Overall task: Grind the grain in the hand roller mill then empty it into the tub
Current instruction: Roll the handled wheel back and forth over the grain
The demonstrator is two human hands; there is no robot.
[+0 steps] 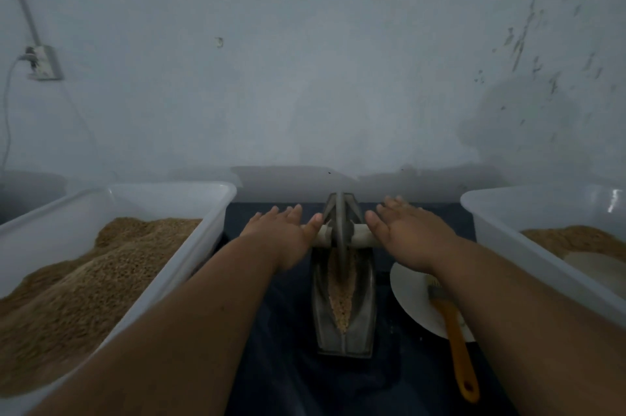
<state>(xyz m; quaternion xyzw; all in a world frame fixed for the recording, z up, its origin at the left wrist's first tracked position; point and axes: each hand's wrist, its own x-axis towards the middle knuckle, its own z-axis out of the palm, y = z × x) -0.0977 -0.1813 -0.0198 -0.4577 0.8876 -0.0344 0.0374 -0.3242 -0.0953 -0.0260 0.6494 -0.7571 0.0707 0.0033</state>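
One wide-angle camera is riding on the person's head, looking forward and down along both outstretched forearms. It is facing a pale wall (pixel 305 76) squarely, with the dark bench (pixel 291 331) lying close below. The hand roller mill (pixel 321 314) is sitting near centre, while the left tub (pixel 169 186) and right tub (pixel 491 229) are running off the lower corners.

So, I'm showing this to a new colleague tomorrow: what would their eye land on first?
Dead centre, the left hand and right hand press flat on the axle of the hand roller mill, whose trough holds grain. At the left, a white tub piled with more of it fills the view; at the right, an orange-handled brush lies on a white plate.
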